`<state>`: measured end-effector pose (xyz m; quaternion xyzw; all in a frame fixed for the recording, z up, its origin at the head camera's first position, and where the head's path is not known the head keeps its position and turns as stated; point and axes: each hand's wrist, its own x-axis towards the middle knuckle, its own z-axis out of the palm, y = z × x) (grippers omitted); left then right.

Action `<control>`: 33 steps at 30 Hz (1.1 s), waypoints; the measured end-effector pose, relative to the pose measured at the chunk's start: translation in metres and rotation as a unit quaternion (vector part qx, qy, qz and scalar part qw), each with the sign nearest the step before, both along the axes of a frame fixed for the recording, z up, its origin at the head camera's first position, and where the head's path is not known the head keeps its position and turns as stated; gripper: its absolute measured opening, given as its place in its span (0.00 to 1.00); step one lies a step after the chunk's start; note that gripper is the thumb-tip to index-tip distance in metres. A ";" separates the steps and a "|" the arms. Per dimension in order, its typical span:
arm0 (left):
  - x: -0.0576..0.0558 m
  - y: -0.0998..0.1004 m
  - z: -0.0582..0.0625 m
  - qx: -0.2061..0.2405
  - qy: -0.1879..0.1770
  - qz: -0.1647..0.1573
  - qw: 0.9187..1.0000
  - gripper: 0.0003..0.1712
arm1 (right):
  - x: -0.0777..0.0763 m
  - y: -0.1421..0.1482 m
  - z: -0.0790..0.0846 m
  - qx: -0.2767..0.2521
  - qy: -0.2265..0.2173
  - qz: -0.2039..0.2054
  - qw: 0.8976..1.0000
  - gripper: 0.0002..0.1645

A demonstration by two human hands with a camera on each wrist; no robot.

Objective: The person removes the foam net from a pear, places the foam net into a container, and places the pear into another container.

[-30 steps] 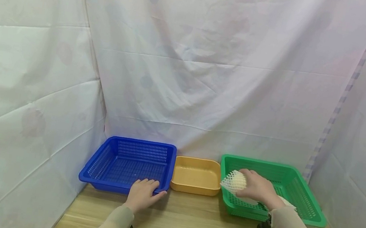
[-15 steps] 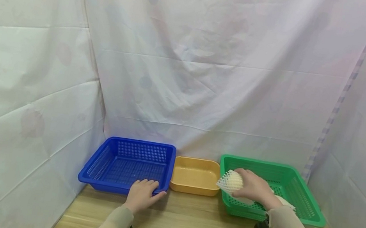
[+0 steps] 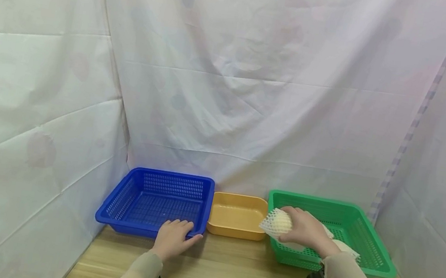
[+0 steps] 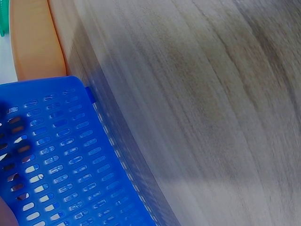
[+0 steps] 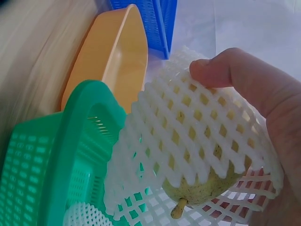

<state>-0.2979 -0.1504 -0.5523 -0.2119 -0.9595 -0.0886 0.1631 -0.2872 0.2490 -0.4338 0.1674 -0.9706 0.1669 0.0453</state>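
Note:
A pale yellow-green pear (image 5: 197, 190) sits in a white foam net sleeve (image 5: 174, 127), its stem poking out below in the right wrist view. My right hand (image 3: 306, 231) grips the sleeved pear over the left part of the green basket (image 3: 378, 258), the thumb pressing the net from above. Another white foam net (image 3: 347, 249) lies in that basket beneath my wrist, partly hidden. On the left, my left hand (image 3: 174, 236) rests on the front rim of the blue basket (image 3: 133, 229), fingers over the edge and thumb spread to the right.
Between the two baskets stands a shallow orange-yellow tray (image 3: 235, 231). All three sit on a wood-grain table (image 3: 228, 274). A pale patterned curtain (image 3: 231, 111) hangs behind them, with similar cloth at both sides.
My right hand, with the sleeved pear, has shifted slightly left toward the tray, and more foam net shows behind it. The left hand keeps its place on the blue rim.

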 end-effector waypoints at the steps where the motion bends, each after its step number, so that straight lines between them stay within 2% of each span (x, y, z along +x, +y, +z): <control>1: 0.000 0.000 0.000 -0.002 -0.003 0.001 1.000 0.33 | 0.000 -0.001 0.000 0.000 0.004 0.001 1.000 0.46; 6: 0.000 0.000 0.001 -0.002 -0.004 0.003 1.000 0.36 | 0.001 -0.006 -0.001 -0.004 0.006 0.007 1.000 0.46; 12: -0.002 0.001 0.000 -0.002 0.004 0.000 1.000 0.31 | 0.004 -0.013 -0.003 -0.020 -0.017 0.006 1.000 0.48; 20: -0.003 0.000 -0.003 -0.006 0.003 0.004 1.000 0.36 | 0.012 -0.029 -0.003 -0.020 -0.035 0.016 0.999 0.48; 33: -0.002 0.000 -0.004 -0.001 0.004 0.003 1.000 0.32 | 0.016 -0.047 -0.016 -0.018 -0.015 0.034 0.999 0.49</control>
